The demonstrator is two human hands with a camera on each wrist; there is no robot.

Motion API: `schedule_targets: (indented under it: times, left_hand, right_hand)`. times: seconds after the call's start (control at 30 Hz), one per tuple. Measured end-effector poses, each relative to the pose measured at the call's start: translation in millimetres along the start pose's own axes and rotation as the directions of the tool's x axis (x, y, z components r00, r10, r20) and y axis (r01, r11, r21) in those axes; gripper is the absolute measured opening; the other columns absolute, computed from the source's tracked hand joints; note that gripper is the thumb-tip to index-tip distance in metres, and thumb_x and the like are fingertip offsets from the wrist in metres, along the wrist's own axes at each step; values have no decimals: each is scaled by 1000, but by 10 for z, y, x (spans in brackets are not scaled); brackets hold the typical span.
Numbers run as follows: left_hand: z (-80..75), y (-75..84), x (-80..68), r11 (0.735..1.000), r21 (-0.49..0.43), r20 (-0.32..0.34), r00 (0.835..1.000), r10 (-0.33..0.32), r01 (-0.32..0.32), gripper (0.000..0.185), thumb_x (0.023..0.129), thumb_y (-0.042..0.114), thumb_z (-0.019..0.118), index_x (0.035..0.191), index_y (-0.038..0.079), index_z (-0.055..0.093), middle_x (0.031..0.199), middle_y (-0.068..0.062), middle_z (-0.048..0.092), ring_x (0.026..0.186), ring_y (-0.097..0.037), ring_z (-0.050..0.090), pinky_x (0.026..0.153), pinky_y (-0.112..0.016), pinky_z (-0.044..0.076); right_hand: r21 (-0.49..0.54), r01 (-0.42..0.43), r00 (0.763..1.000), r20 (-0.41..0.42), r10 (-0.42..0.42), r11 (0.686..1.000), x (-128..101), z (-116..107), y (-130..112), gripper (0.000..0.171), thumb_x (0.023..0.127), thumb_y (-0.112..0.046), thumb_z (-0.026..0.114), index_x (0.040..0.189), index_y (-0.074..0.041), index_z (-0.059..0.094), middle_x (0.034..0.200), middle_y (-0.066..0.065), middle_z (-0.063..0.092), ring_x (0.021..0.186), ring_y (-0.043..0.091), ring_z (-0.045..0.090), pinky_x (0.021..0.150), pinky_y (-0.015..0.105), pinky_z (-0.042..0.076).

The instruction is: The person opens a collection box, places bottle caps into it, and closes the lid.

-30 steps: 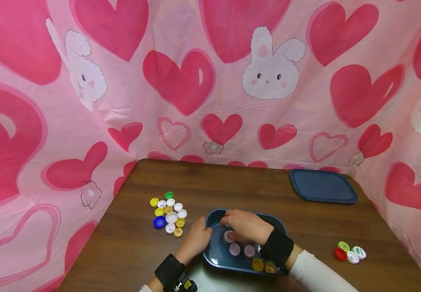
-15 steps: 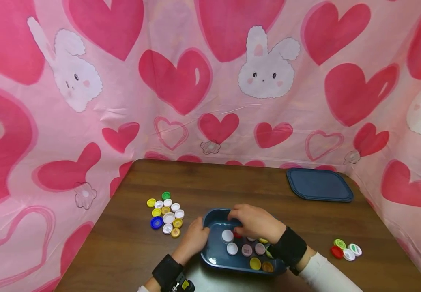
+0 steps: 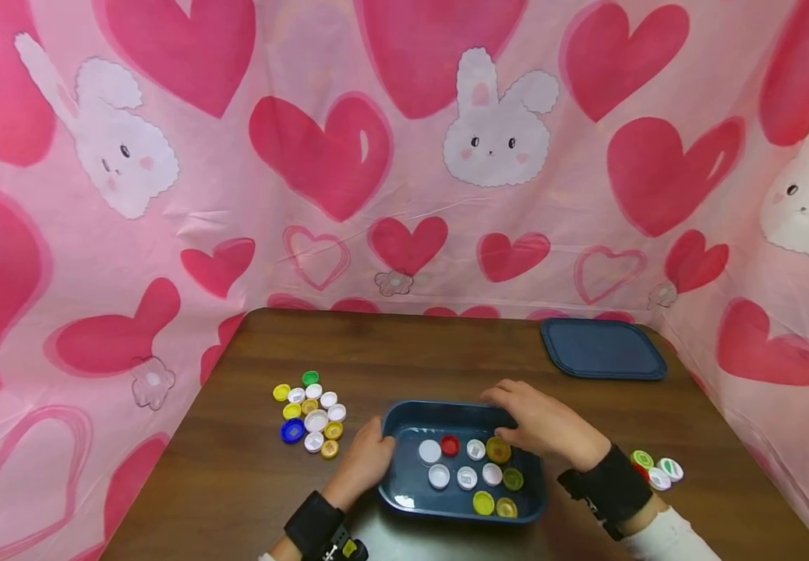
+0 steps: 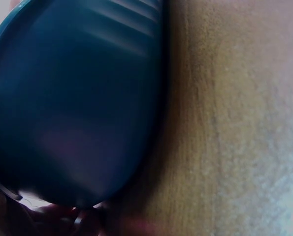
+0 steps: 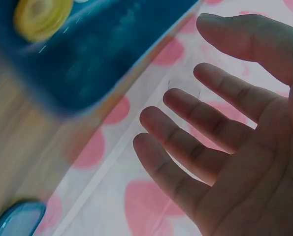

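Wears a black wristband (image 3: 315, 526) on the left arm, lower centre of the frame. Shows a white sleeve (image 3: 674, 538) at lower right. Grips the left end of a blue basin (image 3: 439, 499), lower centre, with the left hand (image 3: 364, 460); cannot tell the exact lie of its fingertips. Presents the right hand (image 3: 541, 421) above the basin's upper right corner, with fingers extended and parted, and with nothing in the palm in the right wrist view.

Contains ten bottle caps inside the basin. Shows nearest, at its lower right, a yellow cap (image 3: 483, 502) beside a gold cap (image 3: 506, 508). Shows next three white caps (image 3: 467, 478) and an olive cap (image 3: 513, 479) in a row. Shows beyond these two more white ones, a red cap (image 3: 450, 445) and a second gold one, near the right thumb.

Bears on the desk (image 3: 376, 351) a small cap group (image 3: 659, 479) at right, partly hidden, and a larger mixed cap cluster (image 3: 316, 421) at left. Carries a flat blue tray (image 3: 604, 348) at the desk's upper right. Ends in a pink cloth (image 3: 411, 183) with hearts and rabbits.
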State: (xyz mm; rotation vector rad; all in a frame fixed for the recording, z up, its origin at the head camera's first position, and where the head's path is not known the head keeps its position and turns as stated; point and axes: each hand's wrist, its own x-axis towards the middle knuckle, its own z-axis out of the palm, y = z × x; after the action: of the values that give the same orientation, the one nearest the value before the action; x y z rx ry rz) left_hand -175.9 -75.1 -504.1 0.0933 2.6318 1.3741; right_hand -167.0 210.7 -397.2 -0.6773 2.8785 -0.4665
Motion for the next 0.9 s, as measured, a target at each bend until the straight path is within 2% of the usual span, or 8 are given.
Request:
schedule_targets:
  times: [0.13, 0.37, 0.67, 0.9]
  left_hand:
    - [-15, -11, 9, 1000, -6, 14, 1000, -15, 15, 37, 98, 11, 50, 129, -9, 52, 121, -20, 60, 108, -32, 58, 99, -60, 47]
    - [-13, -9, 17, 1000, -4, 17, 1000, -6, 7, 37, 98, 11, 50, 128, -9, 52, 119, -21, 60, 106, -32, 58, 98, -59, 48]
    - [0, -3, 27, 1000, 0, 18, 999, -26, 26, 40, 98, 11, 50, 132, -10, 50, 126, -24, 59, 114, -36, 59, 101, -60, 47]
    - [3, -4, 39, 1000, 0, 22, 999, -24, 24, 40, 99, 11, 49, 132, -10, 50, 126, -24, 59, 113, -35, 59, 100, -60, 47]
  right_hand:
    - [7, -48, 998, -45, 48, 999, -188, -57, 245, 51, 85, -17, 81, 132, -10, 62, 126, 8, 62, 113, 28, 59, 92, 50, 55]
    - [-4, -77, 988, -131, 76, 997, -611, -114, 814, 54, 80, -13, 82, 127, 4, 61, 120, 21, 63, 111, 42, 61, 91, 59, 51]
    - [-15, -239, 961, -146, 234, 971, -1073, -143, 1473, 53, 77, -12, 83, 120, 9, 62, 111, 27, 63, 102, 45, 62, 84, 60, 52]
    - [-28, -320, 944, -91, 316, 947, -1249, -46, 1783, 51, 77, -15, 81, 117, 11, 61, 103, 27, 64, 94, 44, 63, 80, 59, 52]
